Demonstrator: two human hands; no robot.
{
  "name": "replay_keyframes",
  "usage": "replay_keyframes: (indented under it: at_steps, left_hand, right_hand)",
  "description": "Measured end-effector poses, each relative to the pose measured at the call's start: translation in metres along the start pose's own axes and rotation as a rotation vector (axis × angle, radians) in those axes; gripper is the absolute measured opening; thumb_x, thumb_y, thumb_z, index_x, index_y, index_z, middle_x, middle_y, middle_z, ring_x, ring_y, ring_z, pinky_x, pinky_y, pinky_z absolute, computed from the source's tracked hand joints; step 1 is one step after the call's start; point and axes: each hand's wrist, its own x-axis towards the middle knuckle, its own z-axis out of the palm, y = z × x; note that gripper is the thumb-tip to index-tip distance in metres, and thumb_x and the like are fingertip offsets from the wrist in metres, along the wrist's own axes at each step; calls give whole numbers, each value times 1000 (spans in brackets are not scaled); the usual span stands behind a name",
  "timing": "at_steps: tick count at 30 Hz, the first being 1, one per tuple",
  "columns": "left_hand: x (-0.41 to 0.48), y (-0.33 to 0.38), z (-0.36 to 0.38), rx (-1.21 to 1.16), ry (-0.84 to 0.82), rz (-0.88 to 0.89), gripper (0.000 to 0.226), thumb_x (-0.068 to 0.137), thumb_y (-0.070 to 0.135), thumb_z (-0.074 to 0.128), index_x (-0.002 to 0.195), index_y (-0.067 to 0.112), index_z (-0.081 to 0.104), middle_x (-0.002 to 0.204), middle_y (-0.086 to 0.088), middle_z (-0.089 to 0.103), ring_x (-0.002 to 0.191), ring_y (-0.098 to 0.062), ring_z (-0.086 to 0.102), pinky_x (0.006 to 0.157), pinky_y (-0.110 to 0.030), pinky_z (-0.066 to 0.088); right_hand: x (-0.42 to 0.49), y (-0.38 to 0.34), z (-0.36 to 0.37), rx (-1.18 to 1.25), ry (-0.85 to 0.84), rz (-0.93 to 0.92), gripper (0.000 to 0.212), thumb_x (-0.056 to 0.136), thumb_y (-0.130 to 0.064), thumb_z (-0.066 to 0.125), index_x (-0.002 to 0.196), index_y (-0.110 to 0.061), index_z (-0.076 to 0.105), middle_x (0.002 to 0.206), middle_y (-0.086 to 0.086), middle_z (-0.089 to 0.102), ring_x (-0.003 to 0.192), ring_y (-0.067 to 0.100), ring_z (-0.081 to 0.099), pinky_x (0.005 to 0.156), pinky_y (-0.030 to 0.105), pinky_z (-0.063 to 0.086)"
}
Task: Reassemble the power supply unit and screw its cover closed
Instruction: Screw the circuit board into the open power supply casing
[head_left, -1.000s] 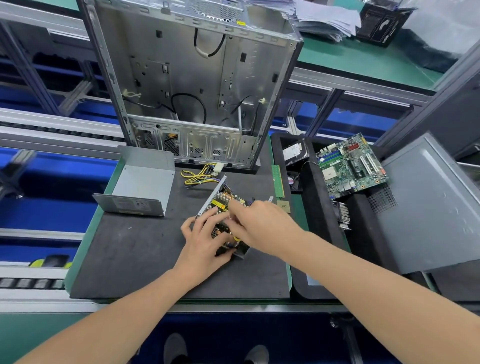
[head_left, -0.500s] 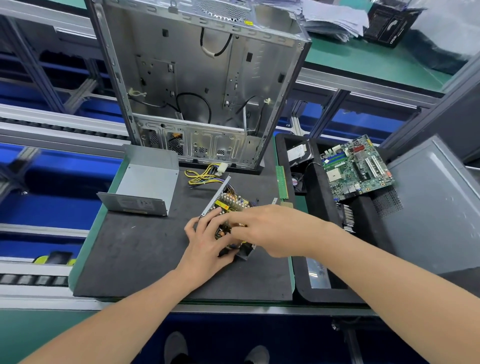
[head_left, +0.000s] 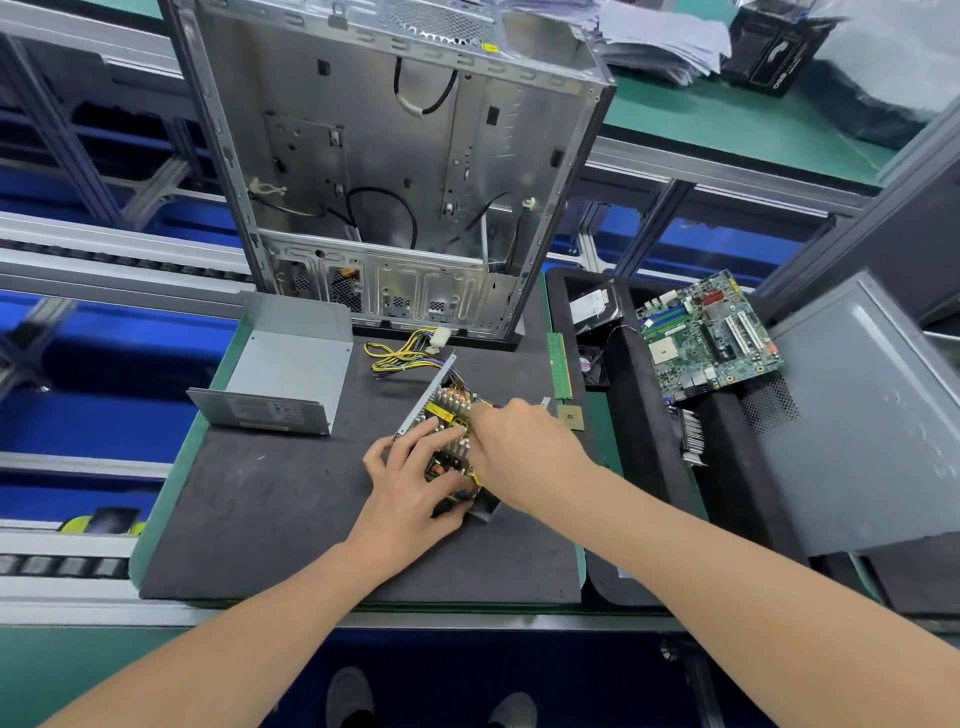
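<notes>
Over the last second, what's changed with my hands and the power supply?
The right hand dipped toward the middle of the open power supply, then came back to its far end. The left hand kept holding it; the cover stayed apart on the mat.

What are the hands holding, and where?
The left hand grips the open grey metal power supply at its near side; the right hand reaches into it, hold hidden.
</notes>
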Motion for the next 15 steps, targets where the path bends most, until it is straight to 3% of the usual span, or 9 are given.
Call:
replay_keyframes:
  at_steps: [4,7,10,13,15]
  left_hand:
    - [0,0,0,15,6,5,13,78,37,79,88,30,74,148,-1,48,146,-27,38,110,-44,16]
    - [-1,0,1,15,21,4,17,78,35,76,93,28,72,144,-5,48,145,-28,38,110,-45,17]
    - [-1,0,2,10,36,11,22,83,38,69,102,31,62,143,-6,49,144,-29,39,108,-49,21]
    - [-1,-1,2,10,20,10,24,81,38,69,104,34,61,148,-1,45,145,-28,38,108,-48,20]
    - [-1,-2,3,10,0,7,17,79,36,72,95,34,67,150,1,46,147,-26,37,110,-46,18]
  right_hand:
    - [2,-4,-3,-94,-11,-92,20,106,-23,44,119,-11,54,108,14,66,96,40,68,63,37,36]
    - [-1,8,-12,-190,-35,-432,27,108,-36,46,124,-15,54,117,6,58,91,32,68,60,38,39]
    - [-4,24,-18,-211,-148,-714,20,101,-24,60,119,-16,60,119,4,54,88,28,63,59,40,46]
    - [-5,31,-16,-181,-142,-733,23,91,-4,64,112,-13,62,108,4,56,84,29,63,53,38,38]
    - [-6,30,-14,-146,-114,-676,17,89,-2,66,104,-9,62,100,7,58,76,31,62,51,35,32]
